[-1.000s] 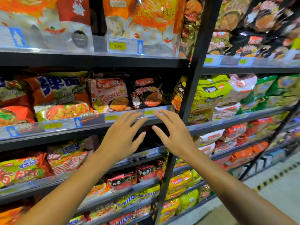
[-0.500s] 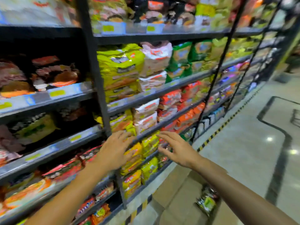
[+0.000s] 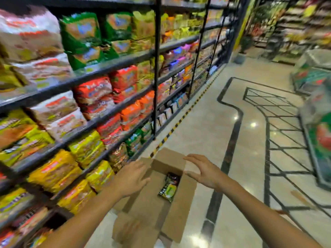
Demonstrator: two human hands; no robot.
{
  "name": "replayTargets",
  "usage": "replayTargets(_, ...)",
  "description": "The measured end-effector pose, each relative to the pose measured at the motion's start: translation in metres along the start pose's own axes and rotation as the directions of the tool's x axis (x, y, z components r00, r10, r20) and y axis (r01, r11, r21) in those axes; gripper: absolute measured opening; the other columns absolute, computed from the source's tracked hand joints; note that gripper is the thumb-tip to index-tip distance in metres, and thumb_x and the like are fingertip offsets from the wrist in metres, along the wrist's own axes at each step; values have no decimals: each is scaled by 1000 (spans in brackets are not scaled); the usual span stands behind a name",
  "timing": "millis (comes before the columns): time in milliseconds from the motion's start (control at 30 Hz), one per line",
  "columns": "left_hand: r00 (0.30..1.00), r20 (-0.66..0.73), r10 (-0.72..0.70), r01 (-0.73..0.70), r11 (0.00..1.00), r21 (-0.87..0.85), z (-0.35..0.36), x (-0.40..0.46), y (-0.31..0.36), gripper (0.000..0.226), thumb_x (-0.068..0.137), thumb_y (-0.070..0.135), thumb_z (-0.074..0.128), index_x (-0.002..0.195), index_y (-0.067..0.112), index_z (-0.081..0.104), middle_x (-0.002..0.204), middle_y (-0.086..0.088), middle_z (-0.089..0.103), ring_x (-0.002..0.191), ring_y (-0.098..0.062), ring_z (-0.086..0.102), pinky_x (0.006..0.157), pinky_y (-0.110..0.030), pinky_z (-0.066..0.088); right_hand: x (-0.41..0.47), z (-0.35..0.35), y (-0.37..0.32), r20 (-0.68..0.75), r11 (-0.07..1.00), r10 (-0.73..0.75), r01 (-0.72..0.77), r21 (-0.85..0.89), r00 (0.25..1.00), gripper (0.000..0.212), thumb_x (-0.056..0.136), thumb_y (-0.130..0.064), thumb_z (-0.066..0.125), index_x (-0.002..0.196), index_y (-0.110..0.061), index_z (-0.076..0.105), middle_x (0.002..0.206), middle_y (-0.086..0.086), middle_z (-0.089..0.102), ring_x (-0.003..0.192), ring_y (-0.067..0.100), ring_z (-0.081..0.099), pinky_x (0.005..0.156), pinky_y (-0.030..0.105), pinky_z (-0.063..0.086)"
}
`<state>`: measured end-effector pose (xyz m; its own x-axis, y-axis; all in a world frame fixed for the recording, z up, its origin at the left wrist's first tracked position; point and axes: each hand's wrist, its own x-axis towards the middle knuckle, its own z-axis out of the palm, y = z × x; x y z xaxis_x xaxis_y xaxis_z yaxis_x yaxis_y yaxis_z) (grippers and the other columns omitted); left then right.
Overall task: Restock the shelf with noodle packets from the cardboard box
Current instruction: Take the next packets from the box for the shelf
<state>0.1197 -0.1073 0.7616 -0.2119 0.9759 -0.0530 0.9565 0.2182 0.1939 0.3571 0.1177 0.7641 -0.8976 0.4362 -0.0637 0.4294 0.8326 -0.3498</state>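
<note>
An open cardboard box (image 3: 180, 203) stands on the floor beside the shelf, its flaps spread. Inside it lies a dark noodle packet (image 3: 169, 187) with a yellow-green label. My left hand (image 3: 131, 178) hovers over the box's left side, fingers relaxed and holding nothing. My right hand (image 3: 203, 171) is held over the box's far right flap, fingers straight and spread, also holding nothing. The shelf (image 3: 100, 68) on the left is packed with noodle packets in yellow, red, orange, green and white.
Black shelf uprights (image 3: 157, 68) divide the racks along the left. A yellow-black strip (image 3: 179, 120) runs at the shelf base. A wire basket or trolley frame (image 3: 279, 126) stands on the tiled aisle at right, with blurred displays (image 3: 320, 104) behind it.
The view has swung from the shelf down and to the right. Both hands have dropped from the shelf edge to just above the open box, still holding nothing.
</note>
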Motion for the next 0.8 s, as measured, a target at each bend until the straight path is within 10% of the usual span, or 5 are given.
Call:
replayTargets(267,993,100,-60,66,996,-59,40,53,14,56,100,54,38,150,29,35,154,5,39,141,-15,34,114,-31,30,28,11,52,22,994,34,-36,108,999,62,96,-57,50,151,-34,34,157,-8,34,144,15,28,116,34,30)
replayTargets(800,938,188,-292,340,885,-318,135,188,-39,79,84,67,21,150,27,36,153,3,40,139,-18,37,114,-32,29,177,34,163,288,987,69,-107,118,955,70,91,-61,47,152,-30,32,156,-6,36,143,15,32,113,25,27)
